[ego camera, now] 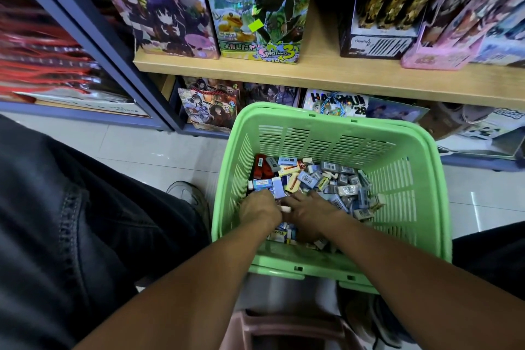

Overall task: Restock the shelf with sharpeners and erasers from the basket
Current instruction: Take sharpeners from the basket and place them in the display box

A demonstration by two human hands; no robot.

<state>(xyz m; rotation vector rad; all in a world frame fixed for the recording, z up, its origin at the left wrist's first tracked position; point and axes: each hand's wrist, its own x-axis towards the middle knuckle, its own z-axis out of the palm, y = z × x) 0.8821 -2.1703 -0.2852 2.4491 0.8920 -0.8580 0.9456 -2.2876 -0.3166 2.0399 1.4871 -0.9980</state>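
**Both hands down in the basket**

Green basket (426, 207) sits on the floor before the wooden shelf (312, 74), its bottom covered by a loose heap of erasers and sharpeners (326, 182). Left hand (260, 209) is in the heap, fingers curled down among the packs — what they grasp, cannot tell. Right hand (311, 212) lies just beside it, fingers spread flat on the packs. A small white piece (285, 209) shows between the two hands. Illustrated boxes (255, 8) stand upright on the shelf.
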